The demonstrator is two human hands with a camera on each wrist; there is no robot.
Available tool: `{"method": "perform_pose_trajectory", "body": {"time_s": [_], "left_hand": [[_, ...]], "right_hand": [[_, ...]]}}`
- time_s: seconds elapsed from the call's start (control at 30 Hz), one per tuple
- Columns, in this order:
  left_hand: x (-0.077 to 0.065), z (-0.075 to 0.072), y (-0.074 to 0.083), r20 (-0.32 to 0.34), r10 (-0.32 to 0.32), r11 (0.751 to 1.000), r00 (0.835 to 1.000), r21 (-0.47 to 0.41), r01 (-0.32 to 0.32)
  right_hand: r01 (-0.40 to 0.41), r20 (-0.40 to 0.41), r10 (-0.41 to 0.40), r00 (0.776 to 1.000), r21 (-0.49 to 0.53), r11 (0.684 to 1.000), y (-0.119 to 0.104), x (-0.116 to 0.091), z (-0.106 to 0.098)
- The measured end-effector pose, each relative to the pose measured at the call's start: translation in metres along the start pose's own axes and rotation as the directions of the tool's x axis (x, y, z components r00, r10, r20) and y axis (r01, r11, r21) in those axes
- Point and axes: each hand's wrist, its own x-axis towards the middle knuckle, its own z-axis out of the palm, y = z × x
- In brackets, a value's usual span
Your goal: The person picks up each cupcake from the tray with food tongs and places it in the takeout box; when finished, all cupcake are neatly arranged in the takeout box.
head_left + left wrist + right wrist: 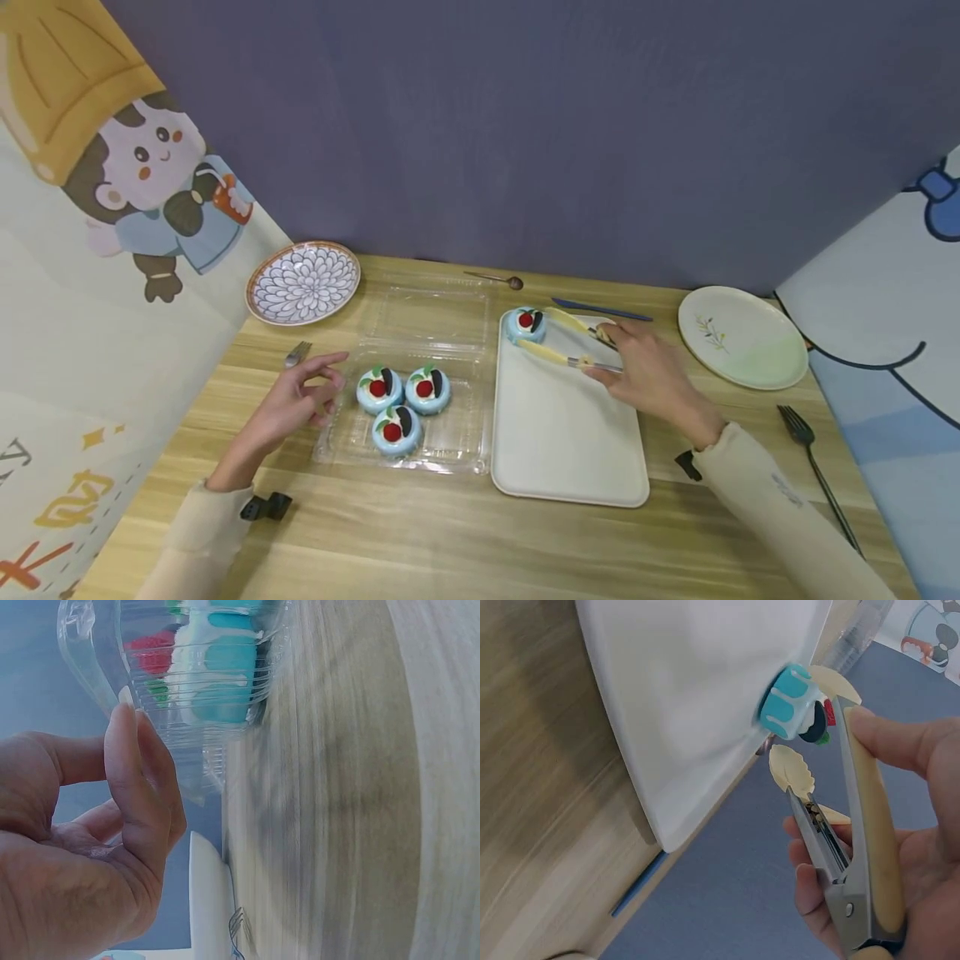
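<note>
My right hand (648,371) grips a pair of tongs (870,825) with cream, leaf-shaped tips. The tips stand apart, close to either side of a blue cake (526,326) topped with a red berry and a dark piece. This cake sits at the far left corner of a white tray (566,433). My left hand (296,396) hovers by the left edge of a clear plastic box (457,442), fingers loosely bent and holding nothing. Whether its fingertips touch the rim (90,652) I cannot tell. Three similar blue cakes (396,431) sit inside the box.
A patterned plate (303,283) stands back left, beyond a small fork (297,354). Along the back wall lie a spoon (513,282) and a blue knife (600,309). At right are a pale plate (742,337) and a dark fork (821,479).
</note>
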Motion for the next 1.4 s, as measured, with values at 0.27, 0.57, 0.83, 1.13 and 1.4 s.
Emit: {"method": "perform_pose_trajectory", "body": {"time_s": [0.27,0.57,0.83,1.13,1.4], "left_hand": [[-0.001,0.002,-0.004,0.005,-0.008,1.000,1.000,-0.005,0.008],[-0.001,0.003,-0.006,0.005,-0.003,1.000,1.000,-0.018,0.003],[0.000,0.002,-0.003,0.003,0.005,1.000,1.000,-0.012,-0.005],[-0.001,-0.001,-0.002,-0.001,0.008,1.000,1.000,0.003,-0.008],[0.000,-0.001,-0.001,0.001,0.007,1.000,1.000,0.001,-0.007]], "right_hand": [[-0.011,0.004,0.011,1.000,-0.006,1.000,-0.002,0.004,0.007],[0.042,-0.026,-0.042,0.999,-0.013,0.999,-0.003,-0.004,0.006],[0.089,-0.058,-0.090,0.994,-0.019,0.996,-0.006,-0.024,0.003],[0.093,-0.041,-0.094,0.995,-0.009,0.996,-0.015,-0.047,-0.004],[0.091,-0.045,-0.091,0.995,-0.002,0.996,-0.016,-0.053,-0.005]]}}
